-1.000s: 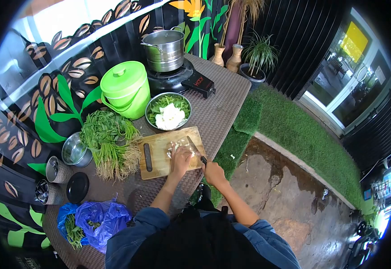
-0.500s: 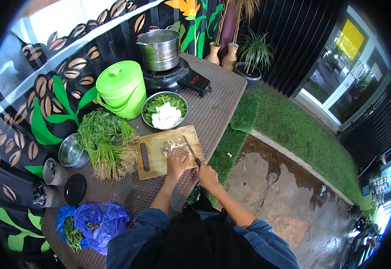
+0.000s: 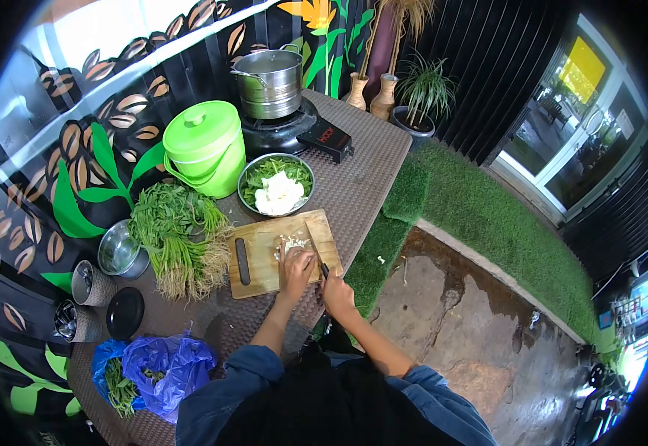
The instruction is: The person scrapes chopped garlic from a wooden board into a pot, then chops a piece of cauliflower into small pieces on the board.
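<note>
A wooden cutting board (image 3: 260, 283) with a dark handle slot lies near the table's front edge. Small chopped white pieces (image 3: 291, 241) are scattered on it, too small to name for certain. My left hand (image 3: 296, 272) rests on the board with its fingers bent and pressed together beside the blade; what lies under the fingertips is hidden. In my right hand (image 3: 338, 294) is a kitchen knife (image 3: 316, 245), gripped by its black handle, the blade along the board's right part. Just behind the board stands a metal bowl (image 3: 245, 195) of cut greens topped with a white mass.
Left of the board lies a bunch of rooted leafy greens (image 3: 175, 238), near a metal bowl (image 3: 121, 249). Behind stand a lidded green bucket (image 3: 203, 145) and a steel pot (image 3: 268, 89) on a black stove (image 3: 283, 134). Blue plastic bags (image 3: 179, 372) sit front left.
My right hand and the knife handle have shifted slightly left, closer to my left hand. My left hand stays on the board, and the whole view has moved a little.
</note>
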Available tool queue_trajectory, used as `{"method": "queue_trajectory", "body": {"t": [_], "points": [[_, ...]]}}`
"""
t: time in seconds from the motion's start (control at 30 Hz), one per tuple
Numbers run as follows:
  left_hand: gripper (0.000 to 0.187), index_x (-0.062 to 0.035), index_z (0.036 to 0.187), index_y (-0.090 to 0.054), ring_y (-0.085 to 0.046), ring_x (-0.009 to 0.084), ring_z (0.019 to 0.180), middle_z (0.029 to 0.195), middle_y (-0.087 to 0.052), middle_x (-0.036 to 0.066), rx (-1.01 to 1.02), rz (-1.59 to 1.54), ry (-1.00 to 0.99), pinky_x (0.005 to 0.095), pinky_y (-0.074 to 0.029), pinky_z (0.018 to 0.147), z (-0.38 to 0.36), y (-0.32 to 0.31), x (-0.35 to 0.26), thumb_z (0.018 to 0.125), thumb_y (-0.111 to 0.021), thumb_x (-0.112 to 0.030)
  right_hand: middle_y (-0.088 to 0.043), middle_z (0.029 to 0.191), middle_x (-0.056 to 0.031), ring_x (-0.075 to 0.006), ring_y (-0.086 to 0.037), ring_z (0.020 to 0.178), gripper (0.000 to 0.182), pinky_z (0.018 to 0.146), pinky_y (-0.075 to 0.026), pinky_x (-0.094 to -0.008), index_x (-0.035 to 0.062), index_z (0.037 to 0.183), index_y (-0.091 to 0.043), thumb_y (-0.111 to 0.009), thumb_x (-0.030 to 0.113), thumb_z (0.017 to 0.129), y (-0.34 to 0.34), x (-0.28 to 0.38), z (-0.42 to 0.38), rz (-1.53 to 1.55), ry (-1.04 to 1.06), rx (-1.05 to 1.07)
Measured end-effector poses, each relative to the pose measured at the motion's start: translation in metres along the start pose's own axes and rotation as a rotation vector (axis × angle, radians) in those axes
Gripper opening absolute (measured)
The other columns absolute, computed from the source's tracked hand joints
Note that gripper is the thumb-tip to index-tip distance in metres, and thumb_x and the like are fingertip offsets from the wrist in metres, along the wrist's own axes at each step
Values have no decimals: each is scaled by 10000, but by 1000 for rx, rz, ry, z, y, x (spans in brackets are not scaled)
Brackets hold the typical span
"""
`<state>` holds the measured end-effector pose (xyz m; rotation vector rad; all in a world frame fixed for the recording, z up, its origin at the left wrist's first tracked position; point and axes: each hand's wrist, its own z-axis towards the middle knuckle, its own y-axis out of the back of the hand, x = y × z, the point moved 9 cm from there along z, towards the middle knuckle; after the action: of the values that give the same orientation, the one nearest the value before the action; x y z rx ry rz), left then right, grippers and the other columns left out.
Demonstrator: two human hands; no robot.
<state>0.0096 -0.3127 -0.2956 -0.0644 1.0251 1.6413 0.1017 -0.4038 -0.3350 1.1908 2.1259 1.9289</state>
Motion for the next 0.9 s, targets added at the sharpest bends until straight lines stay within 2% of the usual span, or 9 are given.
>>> {"method": "queue_trajectory", "body": {"t": [0.07,0.1,0.17,0.4,0.47,0.53,0.7,0.77,0.9], "points": [[233,-41,933,-524,-619,262,871,806,-677,72,-31,-92,104,523,-245,1098,-1,1,8,793,-699,-105,-646,867,-300,-438,-660,821,329,709,-540,-512,-24,1060,-444,-460,289,961,5,1,10,40,28,-38],[233,-41,933,-524,-619,262,871,806,-677,72,-28,-93,104,523,-245,1098,-4,-1,11,793,-699,-105,-646,867,-300,-438,-660,821,329,709,-540,-512,-24,1060,-444,-460,289,961,10,0,9,42,24,-36],[303,-61,931,-417,-617,291,845,797,-662,78,-3,4,66,528,-241,1096,-4,-6,14,805,-690,-99,-643,867,-306,-444,-657,823,324,707,-539,-517,-20,1063,-436,-463,286,960,20,5,6,49,71,-13],[290,-54,879,-429,-612,298,816,752,-616,79,-24,-71,80,522,-257,1091,-2,1,10,788,-704,-80,-647,815,-293,-443,-661,767,308,684,-540,-521,-17,1031,-435,-462,282,960,1,4,-4,25,45,-59],[256,-53,864,-459,-565,292,778,758,-521,74,-20,-64,105,519,-285,1083,-2,0,11,785,-702,-74,-647,824,-293,-450,-658,766,315,679,-542,-517,-20,1031,-436,-462,286,959,5,0,1,32,56,-48],[256,-50,862,-457,-564,295,777,753,-516,76,-15,-64,116,521,-291,1080,-2,1,9,784,-701,-68,-647,832,-292,-448,-660,759,322,665,-545,-512,-18,1030,-435,-463,294,957,12,2,3,40,104,-84],[258,-42,856,-449,-557,311,773,744,-507,86,-35,-140,115,531,-305,1074,0,4,10,780,-695,-52,-648,844,-286,-440,-661,790,335,701,-542,-515,-15,1066,-445,-463,301,959,-8,2,-7,23,-29,-18],[295,-38,831,-426,-554,331,742,679,-506,84,-59,-152,116,538,-267,1101,-1,3,13,764,-713,-48,-646,860,-291,-442,-659,801,341,709,-539,-515,-19,1075,-443,-462,302,960,-5,1,3,36,-3,-31],[306,-36,826,-411,-552,338,739,677,-503,90,-72,-134,131,539,-254,1114,-3,-3,20,764,-711,-46,-636,908,-308,-461,-643,849,361,738,-525,-526,-35,1077,-449,-464,307,960,17,2,9,80,37,-9]]}}
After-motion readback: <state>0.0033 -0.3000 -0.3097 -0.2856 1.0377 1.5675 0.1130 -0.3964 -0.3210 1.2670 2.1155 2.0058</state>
